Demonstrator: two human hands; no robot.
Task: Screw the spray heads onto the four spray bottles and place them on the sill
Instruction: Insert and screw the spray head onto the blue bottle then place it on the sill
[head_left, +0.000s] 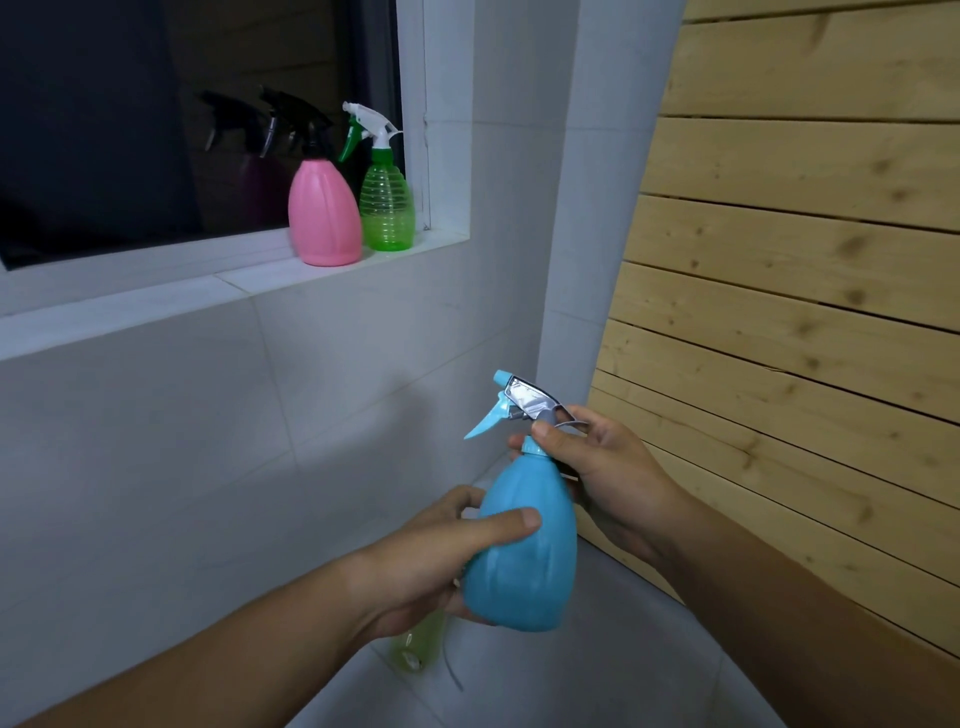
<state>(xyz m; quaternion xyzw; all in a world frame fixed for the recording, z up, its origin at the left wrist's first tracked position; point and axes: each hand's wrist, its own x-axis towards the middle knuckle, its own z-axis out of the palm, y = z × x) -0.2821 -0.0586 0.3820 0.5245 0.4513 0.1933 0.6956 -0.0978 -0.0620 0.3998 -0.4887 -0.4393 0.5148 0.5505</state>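
I had the blue bottle (522, 551) wrapped in my left hand (431, 558), held low, well below the sill (234, 283) where the pink bottle (324, 213) and green bottle (388, 208) stood. My right hand (602, 462) pinched the spray head (524, 402) at the collar. Best bet, I figured: keep the bottle steady, head straight, and twist until snug.

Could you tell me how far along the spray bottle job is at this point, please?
Two look done: the pink bottle and green bottle stand on the sill with heads fitted. In hand: left hand holds the blue bottle while right hand grips its spray head at the neck. Left: a yellowish bottle lies below, partly hidden.
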